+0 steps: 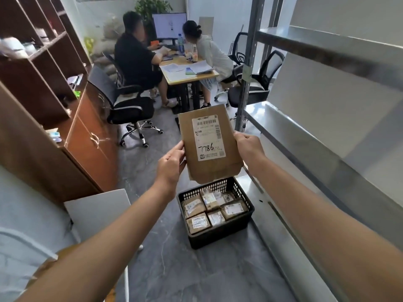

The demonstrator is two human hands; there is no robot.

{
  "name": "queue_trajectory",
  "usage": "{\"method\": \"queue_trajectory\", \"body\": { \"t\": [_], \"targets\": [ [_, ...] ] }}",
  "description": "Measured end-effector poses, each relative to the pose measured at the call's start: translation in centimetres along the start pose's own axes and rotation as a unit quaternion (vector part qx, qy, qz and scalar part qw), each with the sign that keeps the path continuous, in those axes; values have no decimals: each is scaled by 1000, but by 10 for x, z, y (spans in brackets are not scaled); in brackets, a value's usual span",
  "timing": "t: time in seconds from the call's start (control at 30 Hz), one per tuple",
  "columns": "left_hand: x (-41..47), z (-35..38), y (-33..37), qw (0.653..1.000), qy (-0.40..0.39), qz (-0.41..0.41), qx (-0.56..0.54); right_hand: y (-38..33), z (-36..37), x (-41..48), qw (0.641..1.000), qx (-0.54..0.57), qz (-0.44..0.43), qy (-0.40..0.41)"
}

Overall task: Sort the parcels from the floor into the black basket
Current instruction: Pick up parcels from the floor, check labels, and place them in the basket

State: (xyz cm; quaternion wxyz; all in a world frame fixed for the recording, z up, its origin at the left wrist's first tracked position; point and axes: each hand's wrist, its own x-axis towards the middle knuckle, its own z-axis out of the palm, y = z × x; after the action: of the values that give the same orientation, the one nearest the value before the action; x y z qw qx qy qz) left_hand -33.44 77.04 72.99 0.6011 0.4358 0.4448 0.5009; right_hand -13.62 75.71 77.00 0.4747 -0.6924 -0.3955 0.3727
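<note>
Two hands are engaged with one flat cardboard parcel [210, 144], which is held upright in the air, above and a little beyond the black basket [218, 238]. Its left edge is pinched by the left hand [172, 164], with the thumb laid on the front face. Its right edge is gripped by the right hand [248, 147], fingers curled behind the card. The white shipping label [208, 138] is turned toward the camera, and a handwritten "7786" can be read on it.

The basket stands on the grey floor [165, 247], just beside the foot of the metal shelving [305, 149]. Several small parcels [209, 209] are already packed into it, labels up, so that little of its bottom is left bare.

The step in hand is judged to be the reading or checking of the label before the parcel is put down. For the next move, the parcel would need to be lowered and tipped flat. Since it looks broader than any gap left between the small parcels, it would probably have to be laid on top of them or slid in on edge along a wall.
</note>
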Motion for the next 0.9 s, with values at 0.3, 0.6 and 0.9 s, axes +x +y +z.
{"method": "queue_trajectory", "body": {
  "t": [0.3, 0.6, 0.9],
  "targets": [
    [33, 55, -25, 998, 47, -7, 31, 29, -37, 56, 999, 17, 19, -47],
    [46, 56, -47, 992, 108, -34, 57, 50, -26, 79, 996, 0, 32, -85],
    [95, 49, -56, 990, 129, -53, 28, 38, 6, 116, 997, -4, 9, -73]
  ]
}}
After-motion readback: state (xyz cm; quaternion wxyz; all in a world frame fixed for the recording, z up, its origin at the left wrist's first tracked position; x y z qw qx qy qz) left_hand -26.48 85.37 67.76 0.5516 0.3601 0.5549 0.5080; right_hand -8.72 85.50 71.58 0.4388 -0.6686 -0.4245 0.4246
